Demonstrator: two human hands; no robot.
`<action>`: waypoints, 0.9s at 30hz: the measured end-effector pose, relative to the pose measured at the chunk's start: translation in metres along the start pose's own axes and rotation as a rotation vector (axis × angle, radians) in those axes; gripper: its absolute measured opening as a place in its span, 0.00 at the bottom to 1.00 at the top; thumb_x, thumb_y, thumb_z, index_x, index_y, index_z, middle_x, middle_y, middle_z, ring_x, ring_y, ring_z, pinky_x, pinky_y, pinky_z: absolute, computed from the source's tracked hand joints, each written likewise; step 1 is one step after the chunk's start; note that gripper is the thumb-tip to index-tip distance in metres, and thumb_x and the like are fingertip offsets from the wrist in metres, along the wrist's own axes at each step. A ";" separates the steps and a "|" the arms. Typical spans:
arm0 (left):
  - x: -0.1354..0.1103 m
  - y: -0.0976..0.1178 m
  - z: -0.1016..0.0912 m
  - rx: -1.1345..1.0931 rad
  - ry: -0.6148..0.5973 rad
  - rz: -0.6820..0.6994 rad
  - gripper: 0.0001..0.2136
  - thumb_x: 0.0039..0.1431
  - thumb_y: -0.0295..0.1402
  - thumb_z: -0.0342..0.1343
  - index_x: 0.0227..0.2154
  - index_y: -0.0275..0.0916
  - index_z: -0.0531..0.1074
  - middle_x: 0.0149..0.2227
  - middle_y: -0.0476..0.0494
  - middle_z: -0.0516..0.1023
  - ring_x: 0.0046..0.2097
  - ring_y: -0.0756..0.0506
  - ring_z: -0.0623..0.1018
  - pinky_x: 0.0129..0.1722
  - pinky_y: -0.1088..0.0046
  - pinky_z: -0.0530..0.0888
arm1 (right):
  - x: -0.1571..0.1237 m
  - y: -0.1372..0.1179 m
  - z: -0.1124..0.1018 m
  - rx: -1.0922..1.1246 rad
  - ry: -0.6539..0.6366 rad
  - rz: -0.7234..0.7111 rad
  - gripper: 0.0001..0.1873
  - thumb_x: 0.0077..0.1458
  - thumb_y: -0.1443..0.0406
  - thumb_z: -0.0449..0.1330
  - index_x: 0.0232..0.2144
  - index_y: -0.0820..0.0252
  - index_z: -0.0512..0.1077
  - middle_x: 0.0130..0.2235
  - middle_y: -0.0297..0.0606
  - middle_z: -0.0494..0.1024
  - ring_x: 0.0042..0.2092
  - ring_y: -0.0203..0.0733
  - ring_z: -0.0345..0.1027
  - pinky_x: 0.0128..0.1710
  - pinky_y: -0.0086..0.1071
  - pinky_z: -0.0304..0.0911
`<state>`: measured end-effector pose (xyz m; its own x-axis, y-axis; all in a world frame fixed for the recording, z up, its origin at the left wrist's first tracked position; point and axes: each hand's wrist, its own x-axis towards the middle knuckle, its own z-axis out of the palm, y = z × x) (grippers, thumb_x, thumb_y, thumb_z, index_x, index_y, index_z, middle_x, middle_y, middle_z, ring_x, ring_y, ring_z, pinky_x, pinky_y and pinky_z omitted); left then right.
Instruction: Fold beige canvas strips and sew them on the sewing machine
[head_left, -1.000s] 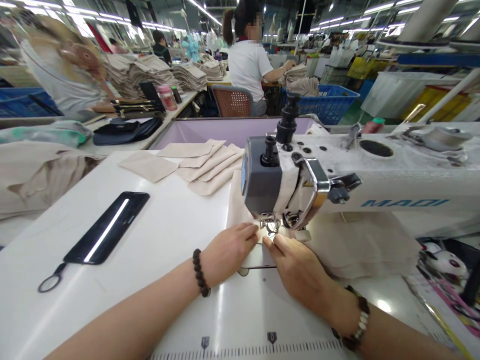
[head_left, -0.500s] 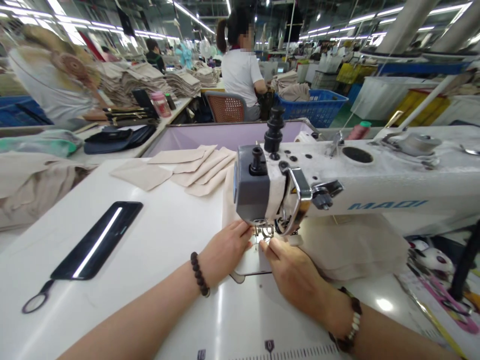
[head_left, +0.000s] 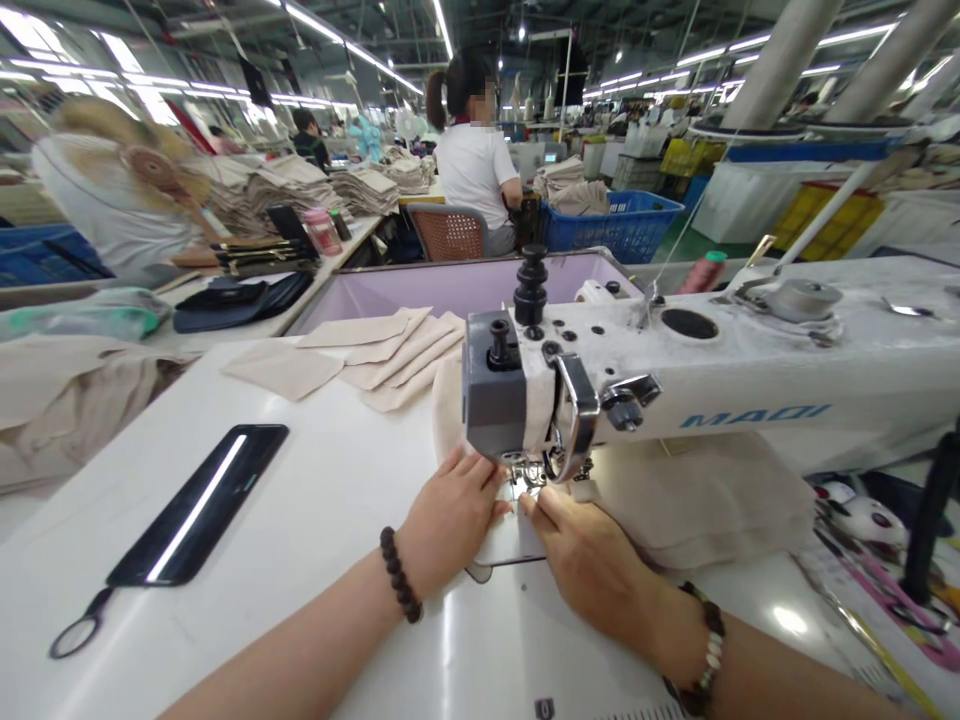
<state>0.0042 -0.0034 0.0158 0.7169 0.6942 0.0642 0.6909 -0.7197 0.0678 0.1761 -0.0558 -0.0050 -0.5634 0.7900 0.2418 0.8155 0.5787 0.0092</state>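
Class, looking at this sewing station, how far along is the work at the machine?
Perhaps done: a folded beige fabric bundle lies right of the sewing machine, though its stitching can't be seen. In hand: the left hand and right hand press beige fabric beside the presser foot. Apparently left: overlapping beige fabric pieces lying on the table.

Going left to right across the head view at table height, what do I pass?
Black phone → left hand → sewing machine presser foot → right hand → folded beige fabric
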 end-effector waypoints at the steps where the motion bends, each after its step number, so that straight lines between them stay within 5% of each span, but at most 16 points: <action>1: -0.002 0.004 -0.003 0.010 -0.037 -0.017 0.09 0.60 0.34 0.49 0.33 0.34 0.70 0.37 0.39 0.71 0.40 0.40 0.71 0.39 0.59 0.71 | 0.000 0.000 0.000 -0.002 0.001 -0.008 0.19 0.45 0.80 0.49 0.41 0.67 0.64 0.33 0.40 0.68 0.32 0.41 0.61 0.30 0.34 0.56; 8: -0.019 0.028 -0.016 -0.029 -0.168 -0.001 0.16 0.56 0.41 0.53 0.38 0.32 0.69 0.36 0.39 0.71 0.38 0.40 0.71 0.32 0.64 0.72 | -0.005 0.005 -0.002 0.072 -0.025 -0.046 0.17 0.47 0.77 0.53 0.42 0.66 0.65 0.32 0.39 0.68 0.31 0.38 0.59 0.30 0.32 0.54; 15: -0.021 0.033 -0.021 -0.070 -0.242 0.173 0.06 0.61 0.29 0.48 0.34 0.33 0.69 0.36 0.42 0.71 0.38 0.44 0.70 0.36 0.69 0.71 | -0.009 0.012 -0.006 0.194 0.006 -0.138 0.08 0.54 0.73 0.49 0.29 0.61 0.67 0.28 0.37 0.65 0.28 0.38 0.53 0.28 0.33 0.48; 20: -0.024 0.033 -0.021 -0.138 -0.202 0.214 0.07 0.62 0.26 0.45 0.34 0.34 0.68 0.34 0.43 0.71 0.38 0.47 0.70 0.39 0.71 0.71 | -0.010 0.015 -0.011 0.250 0.040 -0.233 0.14 0.57 0.72 0.45 0.23 0.62 0.65 0.27 0.36 0.64 0.28 0.37 0.51 0.28 0.34 0.45; 27: -0.022 0.028 -0.015 -0.109 -0.173 0.199 0.09 0.62 0.24 0.42 0.41 0.34 0.66 0.40 0.41 0.71 0.44 0.45 0.70 0.43 0.69 0.71 | -0.012 0.013 -0.006 0.246 0.015 -0.161 0.14 0.58 0.73 0.44 0.26 0.62 0.67 0.27 0.37 0.65 0.28 0.38 0.52 0.28 0.34 0.46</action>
<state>0.0061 -0.0388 0.0312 0.8491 0.5216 -0.0834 0.5277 -0.8305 0.1785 0.1941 -0.0584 -0.0022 -0.6793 0.6819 0.2711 0.6579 0.7296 -0.1868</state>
